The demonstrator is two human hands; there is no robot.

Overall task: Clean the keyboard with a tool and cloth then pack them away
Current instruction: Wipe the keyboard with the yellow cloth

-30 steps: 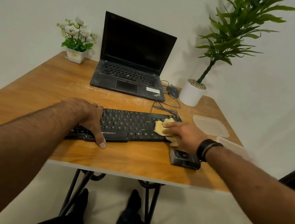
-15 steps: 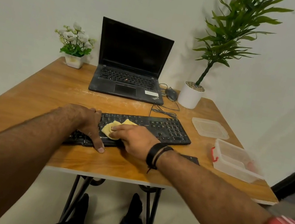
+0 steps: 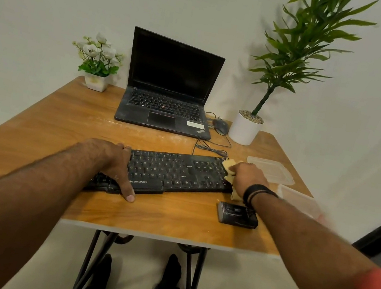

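A black keyboard [image 3: 174,174] lies across the near half of the wooden table [image 3: 48,119]. My left hand [image 3: 115,161] presses flat on its left end, thumb over the front edge. My right hand [image 3: 246,177] is closed on a yellow cloth [image 3: 228,164] at the keyboard's right end; part of the cloth hangs below my wrist. A small black tool [image 3: 235,214] lies on the table in front of the keyboard's right end, under my right forearm.
An open black laptop [image 3: 166,104] stands behind the keyboard, with a mouse [image 3: 220,126] and its cable to the right. A flower pot [image 3: 95,81] sits back left, a tall potted plant [image 3: 245,130] back right. A clear lid [image 3: 270,170] and clear box [image 3: 299,199] lie at the right edge.
My right hand swept the cloth from the keyboard's right end to its left part, then back to the right end. The left hand stayed in place.
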